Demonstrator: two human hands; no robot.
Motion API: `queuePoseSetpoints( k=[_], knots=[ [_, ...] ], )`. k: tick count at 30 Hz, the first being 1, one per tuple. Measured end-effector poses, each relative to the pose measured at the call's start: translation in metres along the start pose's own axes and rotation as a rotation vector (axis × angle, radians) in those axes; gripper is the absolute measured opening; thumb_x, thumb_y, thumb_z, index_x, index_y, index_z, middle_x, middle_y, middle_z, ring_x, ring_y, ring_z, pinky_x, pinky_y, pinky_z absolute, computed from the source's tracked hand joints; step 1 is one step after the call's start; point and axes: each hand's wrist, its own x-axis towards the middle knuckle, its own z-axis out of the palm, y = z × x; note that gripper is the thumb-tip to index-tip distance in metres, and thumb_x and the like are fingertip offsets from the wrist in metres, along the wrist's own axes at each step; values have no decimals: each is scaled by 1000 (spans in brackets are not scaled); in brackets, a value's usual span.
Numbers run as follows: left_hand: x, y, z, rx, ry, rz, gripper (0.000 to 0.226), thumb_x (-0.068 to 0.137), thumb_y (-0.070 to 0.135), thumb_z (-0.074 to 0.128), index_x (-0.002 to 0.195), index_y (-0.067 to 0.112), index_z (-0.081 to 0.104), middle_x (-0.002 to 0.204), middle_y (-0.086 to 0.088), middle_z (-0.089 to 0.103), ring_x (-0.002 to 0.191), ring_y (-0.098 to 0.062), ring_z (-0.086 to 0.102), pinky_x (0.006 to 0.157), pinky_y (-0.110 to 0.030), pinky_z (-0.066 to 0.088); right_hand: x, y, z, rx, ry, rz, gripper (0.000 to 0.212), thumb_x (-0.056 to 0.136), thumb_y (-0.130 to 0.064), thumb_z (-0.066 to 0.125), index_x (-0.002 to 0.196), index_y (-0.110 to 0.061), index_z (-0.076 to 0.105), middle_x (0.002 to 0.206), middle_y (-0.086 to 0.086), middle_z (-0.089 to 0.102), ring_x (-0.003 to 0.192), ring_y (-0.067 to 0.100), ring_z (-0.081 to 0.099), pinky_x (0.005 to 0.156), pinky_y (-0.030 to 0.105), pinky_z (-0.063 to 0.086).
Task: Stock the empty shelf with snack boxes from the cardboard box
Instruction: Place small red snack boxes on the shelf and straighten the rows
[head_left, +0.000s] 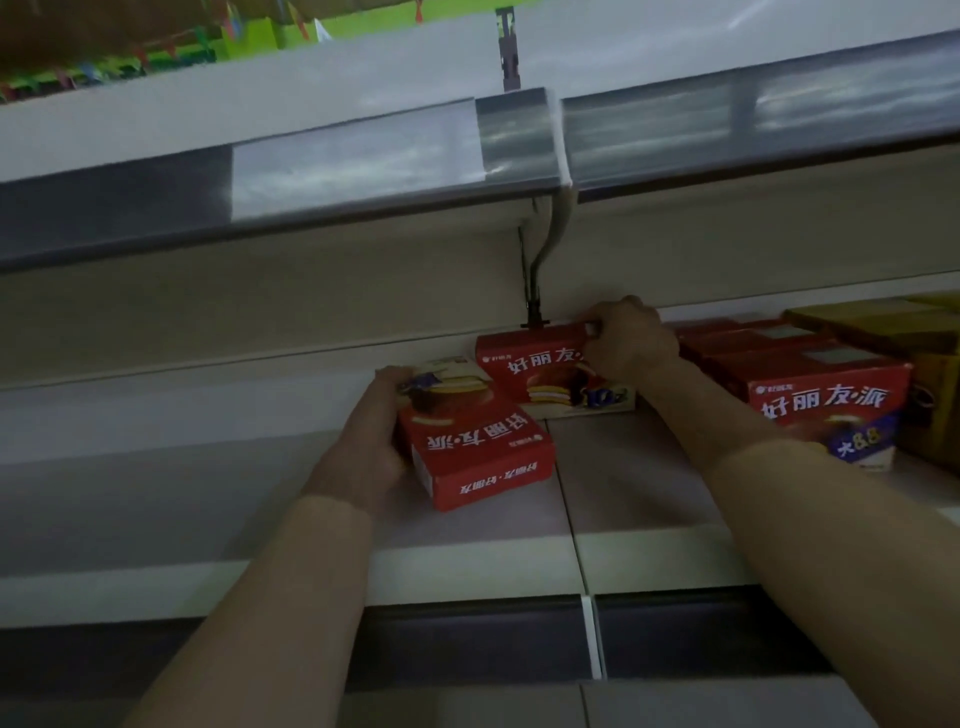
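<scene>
Two hands reach onto the pale shelf (182, 467). The left hand (371, 436) grips the left edge of a face-up box (472, 441), red, its print upside down. Just beyond it, the right hand (631, 345) curls over the top right corner of an upright box (535, 366) at the far wall. Further right stands a row of red boxes (810, 389), with yellow cartons (883, 325) beside it.
</scene>
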Motion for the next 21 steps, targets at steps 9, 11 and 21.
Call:
queuePoseSetpoints(
  k=[9,11,21],
  knots=[
    [-12,-3,11,65,59,90,28,98,15,45,75,6,57,48,-8,64,37,-16,61,37,-22,49,-11,7,-1,-88,-45,-79,65,88,-24,66,144,-10,37,141,22,32,129,40,30,101,45,38],
    [-16,-2,11,14,20,73,29,98,17,43,78,4,59,52,-10,66,40,-19,63,38,-24,51,-16,5,-13,-102,-34,-77,70,87,-24,67,146,-10,33,144,22,28,132,40,27,102,48,37],
    [-9,-3,6,-126,136,86,23,95,8,50,72,9,51,55,-7,61,49,-19,61,48,-26,54,-48,-21,-36,400,-577,-318,75,87,-2,62,147,-35,31,136,-8,49,121,11,50,98,23,45]
  ],
)
